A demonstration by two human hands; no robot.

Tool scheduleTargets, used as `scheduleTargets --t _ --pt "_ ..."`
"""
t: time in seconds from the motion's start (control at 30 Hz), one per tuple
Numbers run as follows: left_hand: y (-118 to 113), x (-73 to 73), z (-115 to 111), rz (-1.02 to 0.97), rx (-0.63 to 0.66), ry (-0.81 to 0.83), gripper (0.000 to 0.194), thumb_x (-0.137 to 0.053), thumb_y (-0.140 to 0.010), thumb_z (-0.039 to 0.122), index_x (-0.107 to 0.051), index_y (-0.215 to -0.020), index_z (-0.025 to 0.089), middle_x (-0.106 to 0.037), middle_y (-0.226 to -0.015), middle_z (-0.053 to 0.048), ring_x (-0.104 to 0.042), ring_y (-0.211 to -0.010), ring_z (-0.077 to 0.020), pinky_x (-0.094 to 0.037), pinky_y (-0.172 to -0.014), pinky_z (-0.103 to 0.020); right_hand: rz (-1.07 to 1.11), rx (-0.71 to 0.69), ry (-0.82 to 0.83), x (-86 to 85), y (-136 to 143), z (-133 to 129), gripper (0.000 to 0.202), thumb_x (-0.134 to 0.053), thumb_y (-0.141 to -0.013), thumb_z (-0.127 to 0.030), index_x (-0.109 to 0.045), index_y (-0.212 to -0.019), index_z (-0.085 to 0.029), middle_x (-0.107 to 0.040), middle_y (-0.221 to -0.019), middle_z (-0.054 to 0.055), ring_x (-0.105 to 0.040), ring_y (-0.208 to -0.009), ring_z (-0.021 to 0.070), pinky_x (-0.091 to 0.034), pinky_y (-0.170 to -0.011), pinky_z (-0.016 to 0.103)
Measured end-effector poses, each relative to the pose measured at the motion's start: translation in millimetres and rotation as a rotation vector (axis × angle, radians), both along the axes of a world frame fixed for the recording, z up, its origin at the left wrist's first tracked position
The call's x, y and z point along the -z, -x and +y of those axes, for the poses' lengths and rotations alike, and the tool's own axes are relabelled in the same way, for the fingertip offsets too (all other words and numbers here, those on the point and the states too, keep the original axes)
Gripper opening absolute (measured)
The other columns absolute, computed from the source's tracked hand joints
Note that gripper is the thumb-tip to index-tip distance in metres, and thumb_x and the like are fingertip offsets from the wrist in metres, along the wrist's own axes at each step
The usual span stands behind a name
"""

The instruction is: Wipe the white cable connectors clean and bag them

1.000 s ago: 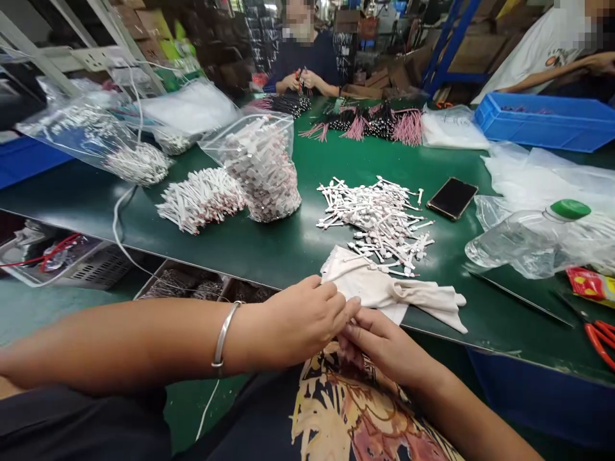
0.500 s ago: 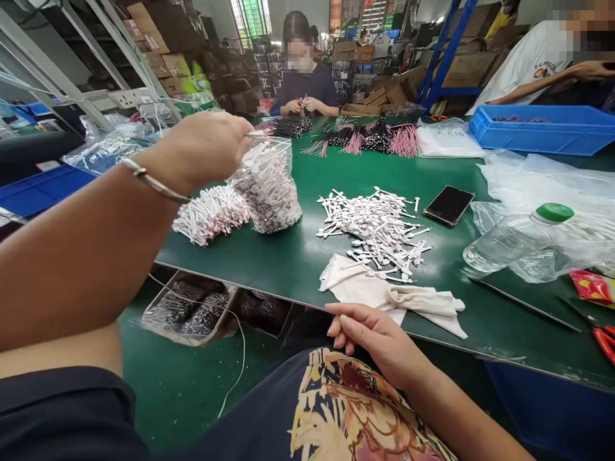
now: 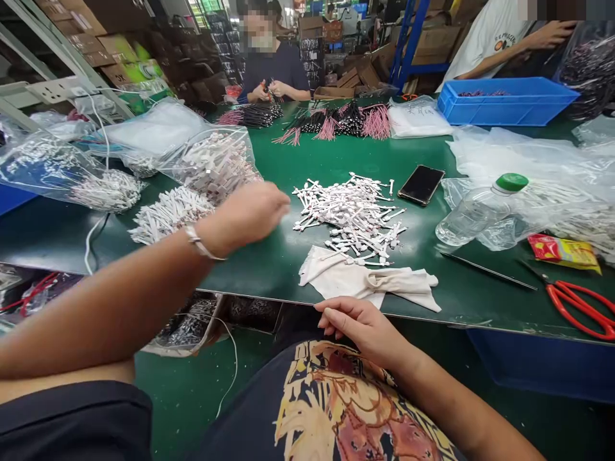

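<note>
My left hand (image 3: 254, 214) hovers over the table between a clear plastic bag (image 3: 216, 163) of short white cable pieces and a loose heap of white connector cables (image 3: 346, 208). Its back faces me, so the curled fingers are mostly hidden. The bag leans back behind a bundle of white cables (image 3: 168, 214), which lies left of my wrist. My right hand (image 3: 368, 326) rests by my lap at the table edge, fingers loosely bent and apart, holding nothing. Just beyond it lies a white cloth glove (image 3: 369, 278), touching the heap's near side.
A phone (image 3: 421, 184), a water bottle (image 3: 480, 211), tweezers (image 3: 490, 270) and red-handled scissors (image 3: 581, 307) lie to the right. Black and pink wires (image 3: 336, 121) line the far side near a blue bin (image 3: 504, 102). A co-worker (image 3: 273, 70) sits opposite; another person (image 3: 490, 45) is at right.
My left hand has moved down and right, away from the bag's mouth. The bag, upright before, now leans back to the left. My right hand stays put; the view has shifted.
</note>
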State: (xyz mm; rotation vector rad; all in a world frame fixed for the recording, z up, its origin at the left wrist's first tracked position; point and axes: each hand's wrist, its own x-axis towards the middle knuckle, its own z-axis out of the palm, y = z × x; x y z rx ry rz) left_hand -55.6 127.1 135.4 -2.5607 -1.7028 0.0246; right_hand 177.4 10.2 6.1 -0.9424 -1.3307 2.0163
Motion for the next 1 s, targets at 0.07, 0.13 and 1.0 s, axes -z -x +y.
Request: scheduleTargets --t 0.07,0.13,1.0 --pt "-14 34.5 13 0.119 -0.061 0.154 0.038 -0.047 -0.086 0.041 -0.066 -0.102 0.011 -0.065 -0.103 -0.014 -0.058 -0.103 -0.0265 -0.041 -0.091 -0.034 -0.011 0.002 -0.012 0.8 -1 -1 0.036 -0.058 -0.085 -0.047 -0.068 -0.105 -0.019 -0.066 -0.083 0.003 -0.057 -0.074 0.0106 -0.044 -0.067 0.024" --pt "-22 60.9 31 0.134 -0.107 0.187 0.041 -0.053 -0.081 0.042 -0.066 -0.102 0.009 -0.066 -0.103 -0.017 -0.059 -0.100 -0.0283 -0.042 -0.085 -0.032 -0.039 0.007 -0.021 0.1 -2 -4 0.038 -0.058 -0.084 -0.048 -0.068 -0.105 -0.018 -0.066 -0.082 0.003 -0.057 -0.073 0.0109 -0.044 -0.067 0.024" --pt "-46 52.5 -34 -0.833 0.020 0.962 0.020 -0.062 -0.075 0.029 -0.067 -0.088 0.016 -0.066 -0.076 -0.002 -0.057 -0.066 -0.0123 -0.040 -0.059 -0.021 -0.292 0.363 -0.515 -27.9 -14 60 0.035 -0.061 -0.083 -0.040 -0.066 -0.107 -0.016 -0.066 -0.092 0.006 -0.058 -0.079 0.0146 -0.045 -0.075 0.029"
